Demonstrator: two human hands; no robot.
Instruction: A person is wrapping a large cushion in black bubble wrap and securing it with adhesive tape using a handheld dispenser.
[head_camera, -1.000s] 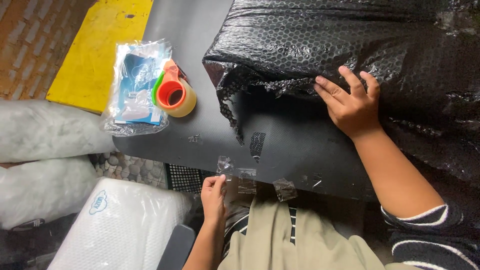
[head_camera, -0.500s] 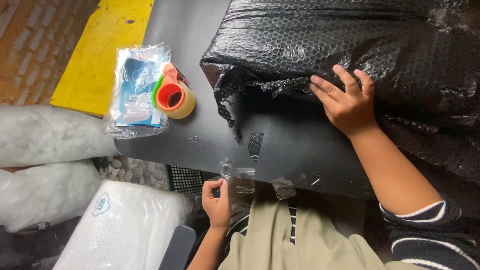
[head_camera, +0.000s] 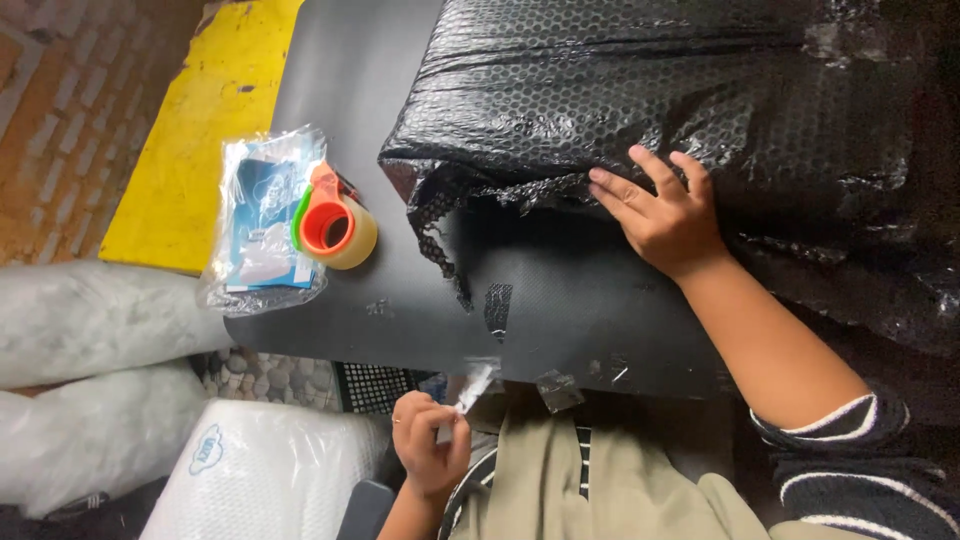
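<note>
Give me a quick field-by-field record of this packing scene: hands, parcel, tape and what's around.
left hand: left hand pinches a strip of clear tape at the near table edge
right hand: right hand lies flat on the black bubble-wrapped parcel
surface: black table
tape dispenser: orange tape dispenser, left of the parcel, apart from both hands
under dispenser: clear bag with blue contents
spare strip: tape piece stuck on table edge
</note>
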